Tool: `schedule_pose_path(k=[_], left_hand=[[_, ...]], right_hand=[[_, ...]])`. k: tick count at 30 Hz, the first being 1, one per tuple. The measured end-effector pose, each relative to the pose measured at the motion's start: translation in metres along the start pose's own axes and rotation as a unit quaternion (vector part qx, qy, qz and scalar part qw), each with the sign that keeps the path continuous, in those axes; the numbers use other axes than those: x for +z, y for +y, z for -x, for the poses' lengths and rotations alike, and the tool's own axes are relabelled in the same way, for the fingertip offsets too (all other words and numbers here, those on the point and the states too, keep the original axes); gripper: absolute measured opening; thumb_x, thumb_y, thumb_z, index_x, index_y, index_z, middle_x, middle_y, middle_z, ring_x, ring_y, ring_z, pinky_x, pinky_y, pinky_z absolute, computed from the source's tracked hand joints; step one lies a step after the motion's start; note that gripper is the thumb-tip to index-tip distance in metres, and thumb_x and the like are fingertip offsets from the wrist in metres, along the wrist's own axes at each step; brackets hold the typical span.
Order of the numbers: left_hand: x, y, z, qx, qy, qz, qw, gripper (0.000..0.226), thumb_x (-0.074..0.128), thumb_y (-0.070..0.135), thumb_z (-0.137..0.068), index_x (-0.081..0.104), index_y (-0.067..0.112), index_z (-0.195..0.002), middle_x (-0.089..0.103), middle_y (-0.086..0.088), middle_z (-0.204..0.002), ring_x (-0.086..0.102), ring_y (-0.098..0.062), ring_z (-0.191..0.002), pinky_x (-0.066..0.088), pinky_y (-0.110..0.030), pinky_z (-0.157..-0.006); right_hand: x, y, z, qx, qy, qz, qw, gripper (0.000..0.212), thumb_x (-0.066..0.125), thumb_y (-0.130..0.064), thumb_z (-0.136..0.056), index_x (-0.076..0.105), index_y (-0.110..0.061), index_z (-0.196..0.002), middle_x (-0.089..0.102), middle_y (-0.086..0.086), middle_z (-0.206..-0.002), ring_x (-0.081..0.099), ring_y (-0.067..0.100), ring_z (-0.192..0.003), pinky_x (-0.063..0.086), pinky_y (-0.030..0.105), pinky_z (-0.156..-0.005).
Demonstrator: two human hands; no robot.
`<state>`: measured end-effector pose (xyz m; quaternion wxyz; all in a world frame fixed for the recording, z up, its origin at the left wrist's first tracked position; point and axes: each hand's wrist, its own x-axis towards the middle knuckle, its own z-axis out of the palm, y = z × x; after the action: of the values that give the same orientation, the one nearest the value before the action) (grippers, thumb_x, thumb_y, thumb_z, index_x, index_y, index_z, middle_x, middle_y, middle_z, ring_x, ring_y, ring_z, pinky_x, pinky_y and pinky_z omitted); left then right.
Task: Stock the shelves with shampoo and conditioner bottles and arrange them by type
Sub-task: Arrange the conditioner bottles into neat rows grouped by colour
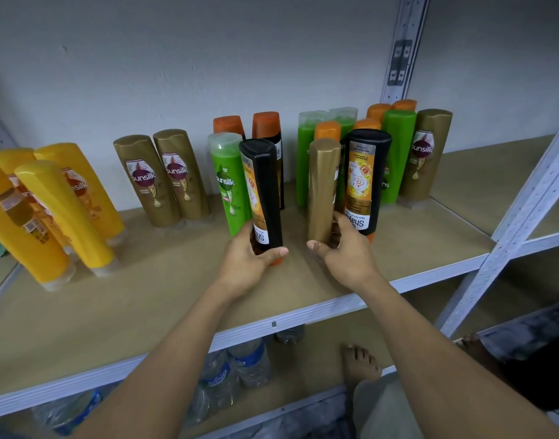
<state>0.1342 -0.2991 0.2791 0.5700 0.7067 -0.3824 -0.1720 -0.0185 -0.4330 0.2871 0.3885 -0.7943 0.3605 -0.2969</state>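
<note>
Left hand grips glossy black bottle, right hand clasps smooth gold bottle

Both forearms are bare from the near edge out to the wrists, and the left hand and right hand are bare too. Near on the right, a bare foot shows beside pale grey-beige cloth covering the leg.

One head-worn view, wide-angle, straight lines bowed at the frame edges. Looks forward and down onto the shelf from close in, facing the back wall. A bare foot shows low in frame.
</note>
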Motion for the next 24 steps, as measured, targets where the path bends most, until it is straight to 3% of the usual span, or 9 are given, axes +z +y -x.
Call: schedule_pose_path(k=[4,7,9,11,13,18,21,24], left_hand=[[0.002,-0.009,-0.006,0.003,0.004,-0.022,1.000,0.059,0.088,0.020,-0.076,0.057,0.030,-0.125,0.069,0.015,-0.119,0.066,-0.001,-0.111,0.053,-0.030,-0.100],[0.003,-0.011,-0.001,-0.001,0.019,-0.051,0.999,0.057,0.086,0.045,-0.071,0.055,0.043,-0.119,0.069,0.019,-0.118,0.065,-0.001,-0.111,0.053,-0.039,-0.102],[0.004,-0.009,0.002,-0.002,0.029,-0.074,0.997,0.066,0.082,0.057,-0.068,0.054,0.039,-0.125,0.069,0.018,-0.119,0.065,-0.003,-0.112,0.053,-0.040,-0.101],[0.004,-0.006,0.006,0.001,0.045,-0.109,0.993,0.074,0.082,0.054,-0.073,0.049,0.033,-0.135,0.068,0.013,-0.124,0.064,-0.007,-0.115,0.053,-0.039,-0.101],[0.007,-0.001,0.015,0.009,0.074,-0.141,0.987,0.072,0.082,0.048,-0.078,0.045,0.027,-0.137,0.067,0.008,-0.124,0.064,-0.011,-0.113,0.054,-0.037,-0.097],[0.025,0.018,0.046,0.040,0.187,-0.199,0.961,0.048,0.077,0.043,-0.084,0.039,0.031,-0.110,0.051,0.006,-0.100,0.053,-0.010,-0.086,0.049,-0.030,-0.073],[0.039,0.018,0.051,0.070,0.127,-0.181,0.973,0.039,0.077,0.037,-0.086,0.048,0.029,-0.110,0.053,0.010,-0.096,0.054,-0.004,-0.088,0.048,-0.025,-0.076],[0.051,0.017,0.047,0.057,0.042,-0.173,0.982,0.049,0.076,0.032,-0.087,0.050,0.025,-0.129,0.060,0.009,-0.114,0.058,-0.002,-0.103,0.052,-0.030,-0.094]], right_hand=[[-0.002,0.004,0.000,-0.001,-0.010,-0.002,1.000,0.080,0.080,-0.036,-0.085,0.038,-0.025,-0.151,0.056,0.000,-0.145,0.054,0.023,-0.133,0.048,0.046,-0.109],[-0.003,0.005,-0.001,-0.002,-0.013,-0.001,1.000,0.080,0.081,-0.038,-0.084,0.038,-0.026,-0.151,0.057,-0.001,-0.144,0.055,0.022,-0.132,0.049,0.046,-0.109],[-0.003,0.005,-0.001,-0.003,-0.014,-0.003,1.000,0.080,0.081,-0.038,-0.084,0.038,-0.026,-0.151,0.057,-0.001,-0.144,0.055,0.022,-0.131,0.049,0.046,-0.108],[-0.003,0.004,0.000,-0.003,-0.015,0.000,1.000,0.079,0.081,-0.037,-0.084,0.039,-0.025,-0.150,0.057,-0.001,-0.143,0.056,0.022,-0.131,0.049,0.045,-0.108],[-0.005,0.002,0.003,-0.010,-0.015,0.005,1.000,0.076,0.082,-0.034,-0.084,0.042,-0.023,-0.148,0.060,-0.001,-0.139,0.058,0.021,-0.127,0.050,0.042,-0.107],[-0.020,0.002,0.011,-0.010,-0.015,0.007,1.000,0.067,0.082,-0.027,-0.085,0.051,-0.021,-0.144,0.066,-0.005,-0.120,0.066,0.012,-0.106,0.054,0.032,-0.097],[-0.040,0.008,0.015,0.001,-0.003,0.004,1.000,0.050,0.080,-0.026,-0.087,0.062,-0.019,-0.133,0.069,-0.008,-0.105,0.065,0.002,-0.089,0.050,0.018,-0.083],[-0.066,0.021,0.019,0.018,0.038,-0.018,0.999,0.033,0.078,-0.023,-0.088,0.069,-0.019,-0.120,0.072,-0.008,-0.096,0.064,-0.001,-0.083,0.051,0.019,-0.081]])
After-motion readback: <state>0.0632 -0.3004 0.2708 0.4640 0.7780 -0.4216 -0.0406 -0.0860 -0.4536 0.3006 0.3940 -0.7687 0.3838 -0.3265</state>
